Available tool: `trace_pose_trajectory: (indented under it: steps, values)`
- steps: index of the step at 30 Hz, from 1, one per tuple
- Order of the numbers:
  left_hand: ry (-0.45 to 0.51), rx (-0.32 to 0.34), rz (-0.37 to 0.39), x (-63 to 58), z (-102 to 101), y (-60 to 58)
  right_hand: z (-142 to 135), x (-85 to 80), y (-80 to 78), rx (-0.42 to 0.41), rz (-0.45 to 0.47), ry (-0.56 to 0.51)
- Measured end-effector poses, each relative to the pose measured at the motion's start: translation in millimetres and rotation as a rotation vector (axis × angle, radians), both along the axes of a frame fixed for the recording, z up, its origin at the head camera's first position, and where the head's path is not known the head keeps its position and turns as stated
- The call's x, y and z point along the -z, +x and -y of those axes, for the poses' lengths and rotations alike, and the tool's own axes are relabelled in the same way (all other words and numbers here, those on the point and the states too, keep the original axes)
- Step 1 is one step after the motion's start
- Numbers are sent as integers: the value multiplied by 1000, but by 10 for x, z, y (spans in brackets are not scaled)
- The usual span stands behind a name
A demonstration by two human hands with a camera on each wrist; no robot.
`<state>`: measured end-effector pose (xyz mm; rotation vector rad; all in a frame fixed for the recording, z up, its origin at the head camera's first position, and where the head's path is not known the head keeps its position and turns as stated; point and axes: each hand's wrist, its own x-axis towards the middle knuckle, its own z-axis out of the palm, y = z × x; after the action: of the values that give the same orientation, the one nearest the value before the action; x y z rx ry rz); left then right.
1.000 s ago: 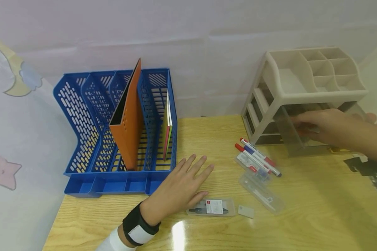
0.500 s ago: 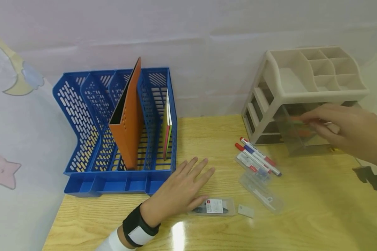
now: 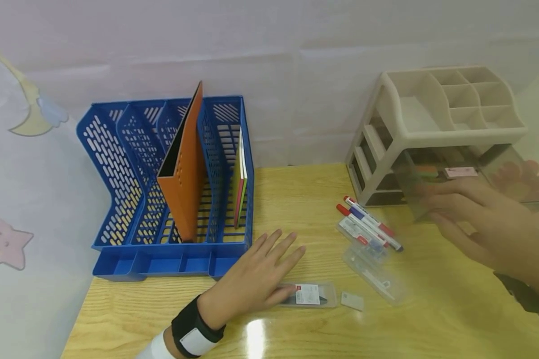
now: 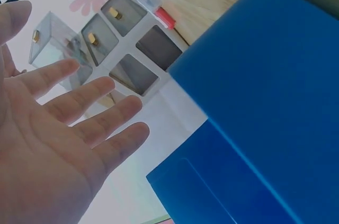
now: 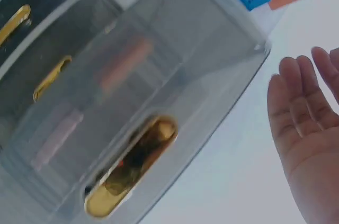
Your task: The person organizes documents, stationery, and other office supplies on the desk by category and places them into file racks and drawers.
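1. drawing right hand (image 3: 484, 219) back from within the drawer (image 5: 212, 89) since half a second ago; now hanging before it with fingers apart, clamping nothing visible; not confirming any contact.
2. leaving an orange-and-green item (image 3: 425, 171) and a pink-and-white item (image 3: 460, 172) lying inside the drawer, pulled out from the organizer (image 3: 462, 134); seemingly ending this pass of handling there (inference only).
3. keeping left hand (image 3: 251, 281) nearly in place, spreading straight fingers, gripping nothing, with thumb overlapping one end of the clear case (image 3: 328, 294); not establishing touch or hover.
4. recording thin, see-through plastic on the drawer, a glossy, elongated gold-toned handle (image 5: 103, 204), and opaque cream plastic with rounded corners on the organizer.
5. noting slim cylindrical markers (image 3: 364, 224) lying together near the organizer, plus a pale rectangular block (image 3: 352, 301) just beside the clear case.
6. finding slotted blue plastic on the file rack (image 3: 170, 248), holding a leaning orange folder (image 3: 188, 194).
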<state>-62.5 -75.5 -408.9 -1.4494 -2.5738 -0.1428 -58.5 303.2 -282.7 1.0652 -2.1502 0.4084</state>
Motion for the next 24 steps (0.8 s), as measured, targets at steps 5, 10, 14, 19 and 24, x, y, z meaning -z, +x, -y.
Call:
trace_pose_trajectory:
  steps: [5,10,14,19,24]
  values:
    - [0,-5,-14,15,40,31,223,36,118,-67,-69,80]
    - [-3,-13,-19,32,66,52,415,101,204,-125,-58,123]
    - [6,-17,-17,44,88,69,483,263,216,-177,-49,108]
    - [21,-26,-24,47,112,78,509,501,269,-184,-6,111]
    - [21,-33,-10,41,126,78,543,748,329,-204,78,126]
